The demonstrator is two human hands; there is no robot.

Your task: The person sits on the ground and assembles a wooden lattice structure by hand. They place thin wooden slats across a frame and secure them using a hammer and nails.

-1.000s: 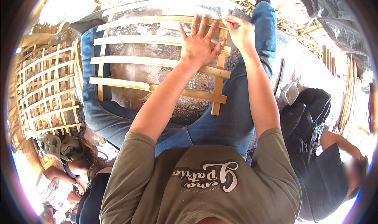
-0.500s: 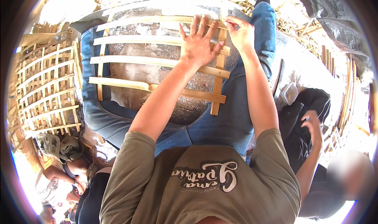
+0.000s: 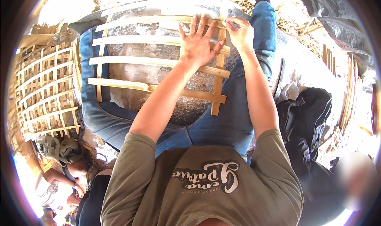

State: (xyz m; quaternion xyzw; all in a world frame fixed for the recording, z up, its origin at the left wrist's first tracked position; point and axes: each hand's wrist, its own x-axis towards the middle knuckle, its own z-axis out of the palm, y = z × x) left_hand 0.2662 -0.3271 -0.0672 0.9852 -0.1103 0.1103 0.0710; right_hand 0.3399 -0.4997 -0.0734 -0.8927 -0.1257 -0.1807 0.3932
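A lattice of several pale wooden slats (image 3: 135, 61) lies over my spread legs. The slats cross two uprights, one at the left and a right upright (image 3: 218, 85). My left hand (image 3: 198, 45) lies flat with fingers spread across the upper slats, just left of that right upright. At the right end of an upper slat, next to the upright, my right hand (image 3: 241, 33) is closed in a pinch. Whatever its fingertips hold is too small to make out.
A finished-looking woven lattice panel (image 3: 47, 91) stands at the left. Below it another person's arms (image 3: 75, 182) show. A person in dark clothes (image 3: 303, 126) sits close at my right. Dark plastic sheeting (image 3: 337, 11) hangs at the upper right, near loose straw (image 3: 295, 29).
My hands stay almost in place; the right fingertips have shifted slightly toward the slat's end. The person at the right has moved, and that person's raised hand is out of sight.
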